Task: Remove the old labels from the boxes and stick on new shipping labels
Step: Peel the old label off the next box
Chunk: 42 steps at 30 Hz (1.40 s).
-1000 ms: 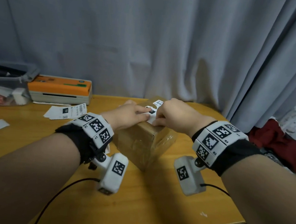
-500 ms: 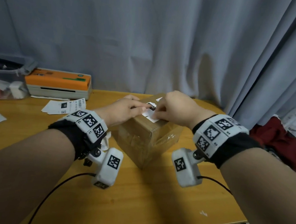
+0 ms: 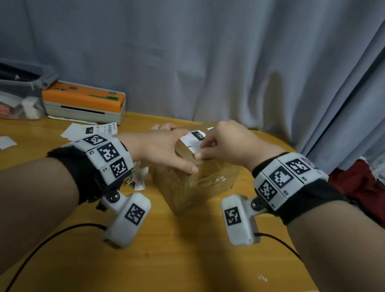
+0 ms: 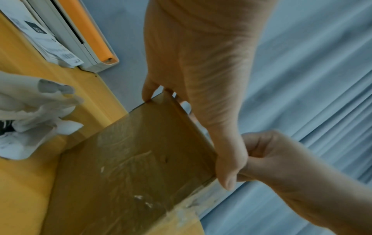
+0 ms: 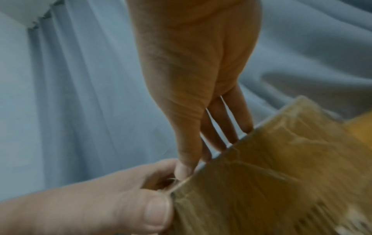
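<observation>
A tape-wrapped cardboard box (image 3: 192, 186) stands on the wooden table (image 3: 176, 250), one corner toward me. On its top lies a white label (image 3: 193, 139) with a black "150" patch. My left hand (image 3: 163, 147) lies over the left part of the top, thumb hooked down the near corner, gripping the box (image 4: 141, 159). My right hand (image 3: 229, 142) has curled fingers, and its thumb and fingertips pinch the label's near edge. In the right wrist view its thumb (image 5: 183, 168) sits at the box's top edge beside my left thumb (image 5: 155, 211). Part of the label is hidden under both hands.
An orange-topped label printer (image 3: 85, 100) stands at the back left, with a stack of printed labels (image 3: 89, 131) in front of it. Torn white paper scraps (image 3: 136, 178) lie left of the box. A clear bin (image 3: 8, 90) is at far left, red cloth (image 3: 366, 186) at right.
My left hand left the label and slid down to grip the box's near corner. More of the label with its black patch now shows. The right hand stays at the label's edge.
</observation>
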Available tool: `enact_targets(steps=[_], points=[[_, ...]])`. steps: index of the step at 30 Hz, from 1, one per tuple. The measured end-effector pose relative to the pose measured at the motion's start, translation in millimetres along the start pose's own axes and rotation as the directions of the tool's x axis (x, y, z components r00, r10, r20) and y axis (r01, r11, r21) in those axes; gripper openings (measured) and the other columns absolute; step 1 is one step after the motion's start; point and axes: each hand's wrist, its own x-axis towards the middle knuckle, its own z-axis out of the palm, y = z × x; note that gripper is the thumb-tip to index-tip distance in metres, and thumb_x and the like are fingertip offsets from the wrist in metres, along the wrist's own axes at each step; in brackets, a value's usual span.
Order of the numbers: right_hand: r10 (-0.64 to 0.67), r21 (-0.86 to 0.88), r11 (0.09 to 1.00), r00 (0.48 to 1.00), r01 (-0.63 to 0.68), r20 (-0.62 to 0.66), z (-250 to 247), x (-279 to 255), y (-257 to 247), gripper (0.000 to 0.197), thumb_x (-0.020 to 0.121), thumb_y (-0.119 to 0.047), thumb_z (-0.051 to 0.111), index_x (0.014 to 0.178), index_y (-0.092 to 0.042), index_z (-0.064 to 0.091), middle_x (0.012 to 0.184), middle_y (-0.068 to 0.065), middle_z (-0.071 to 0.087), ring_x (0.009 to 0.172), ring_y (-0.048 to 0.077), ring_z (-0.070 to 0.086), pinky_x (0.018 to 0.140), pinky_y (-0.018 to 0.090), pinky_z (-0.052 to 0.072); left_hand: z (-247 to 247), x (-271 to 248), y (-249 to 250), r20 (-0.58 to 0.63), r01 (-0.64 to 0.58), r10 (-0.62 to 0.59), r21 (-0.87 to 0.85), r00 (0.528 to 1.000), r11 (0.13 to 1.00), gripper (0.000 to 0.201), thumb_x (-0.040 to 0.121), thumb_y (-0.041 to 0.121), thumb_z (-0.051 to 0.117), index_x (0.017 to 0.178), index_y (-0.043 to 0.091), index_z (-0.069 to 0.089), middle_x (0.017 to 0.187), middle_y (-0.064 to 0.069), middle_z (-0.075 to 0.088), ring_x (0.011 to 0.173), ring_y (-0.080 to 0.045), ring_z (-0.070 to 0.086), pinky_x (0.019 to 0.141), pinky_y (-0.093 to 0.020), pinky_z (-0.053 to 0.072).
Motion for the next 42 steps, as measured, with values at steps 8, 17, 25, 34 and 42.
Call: enact_targets(steps=[8,17,25,34,42], points=[[0.008,-0.123,0.992,0.992,0.008,0.128,-17,15,-25,0.029,0.074,-0.04,0.075,0.065,-0.015,0.063,0.057,-0.003,0.057,0.055,0.016,0.057,0.057,0.027,0.049,-2,-2,-12,0.007,-0.093,0.094,-0.062,0.996,0.994,0.103,0.072,0.059,0.067,0.151,0.028,0.009,0.155,0.007,0.003,0.143,-0.022,0.001,0.114,-0.04,0.014],[0.019,-0.175,0.985,0.996,-0.003,0.091,-12,22,-23,0.018,0.077,-0.027,0.068,0.068,-0.014,0.058,0.07,0.003,0.06,0.074,0.025,0.061,0.06,0.03,0.048,1,-1,-13,0.005,-0.092,0.093,-0.088,0.996,0.992,0.102,0.072,0.058,0.067,0.15,0.029,0.008,0.155,0.008,0.001,0.143,-0.022,-0.002,0.115,-0.043,0.013],[0.066,-0.143,0.989,0.99,-0.047,0.127,-18,20,-24,0.039,0.071,-0.045,0.077,0.058,-0.016,0.055,0.058,-0.002,0.056,0.059,0.019,0.057,0.06,0.029,0.049,1,0,-13,0.009,-0.085,0.087,-0.098,0.996,0.991,0.104,0.07,0.061,0.068,0.15,0.03,0.008,0.155,0.009,0.002,0.143,-0.023,-0.001,0.114,-0.044,0.014],[0.054,-0.229,0.973,0.981,-0.01,0.189,-18,24,-37,0.041,0.08,-0.036,0.071,0.053,-0.015,0.047,0.051,-0.003,0.05,0.048,0.012,0.047,0.046,0.023,0.035,3,1,-14,-0.015,-0.091,0.09,-0.107,0.996,0.99,0.102,0.072,0.059,0.068,0.15,0.027,0.011,0.154,0.008,0.004,0.143,-0.023,0.0,0.115,-0.043,0.013],[0.064,-0.251,0.965,0.997,-0.071,-0.033,1,15,-23,0.032,0.082,-0.014,0.059,0.063,-0.008,0.034,0.063,0.002,0.038,0.067,0.026,0.044,0.058,0.025,0.034,3,-3,-12,-0.028,-0.085,0.082,-0.129,0.996,0.988,0.099,0.073,0.054,0.069,0.15,0.031,0.011,0.155,0.008,0.004,0.143,-0.023,-0.001,0.114,-0.045,0.013]])
